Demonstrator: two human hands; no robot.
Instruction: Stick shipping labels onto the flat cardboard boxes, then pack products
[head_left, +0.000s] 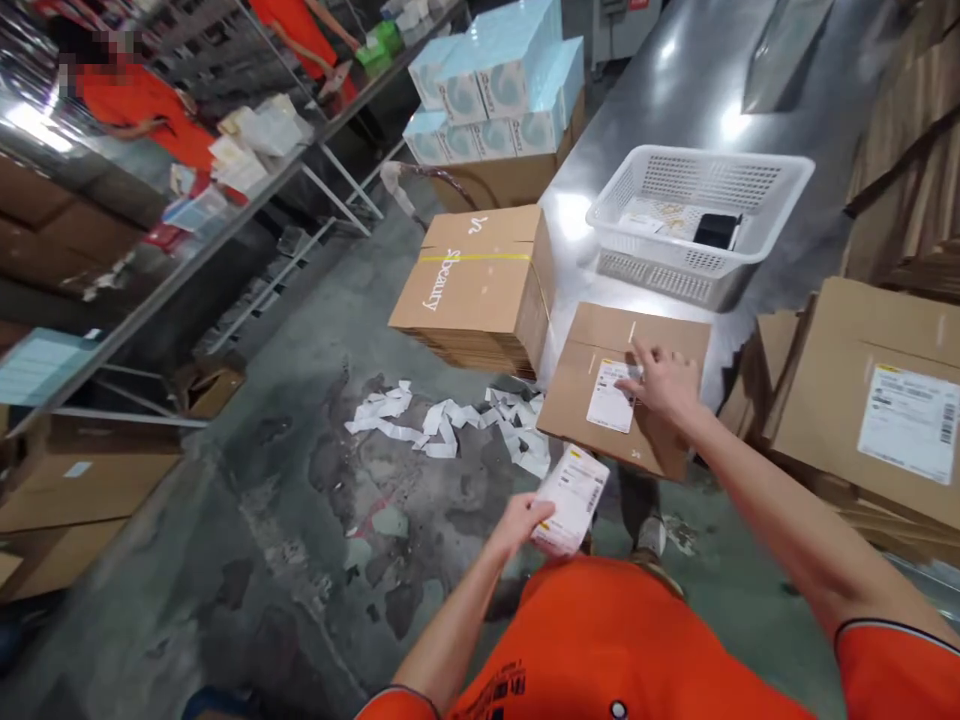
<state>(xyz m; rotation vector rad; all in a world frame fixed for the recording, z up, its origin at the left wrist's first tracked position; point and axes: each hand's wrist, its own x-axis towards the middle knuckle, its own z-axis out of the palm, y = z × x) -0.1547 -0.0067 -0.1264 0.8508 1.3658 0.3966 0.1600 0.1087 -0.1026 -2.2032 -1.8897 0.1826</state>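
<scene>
My left hand (519,522) is closed on a strip of printed white labels (571,492), held over the floor near my waist. On the metal table's near edge lies a flat brown cardboard box (581,345) with a white shipping label (611,398) on it. My right hand (664,378) rests on this cardboard with its fingers apart, the thumb at the label's right edge. Left of it stands a strapped stack of folded cartons (480,270) with white lettering.
A white plastic basket (795,190) holding a black item stands on the metal table (637,100). Labelled cardboard (832,400) is stacked at the right. Light-blue boxes (517,70) are piled behind. Crumpled backing paper (450,420) lies on the floor. People in orange shirts stand at the upper left.
</scene>
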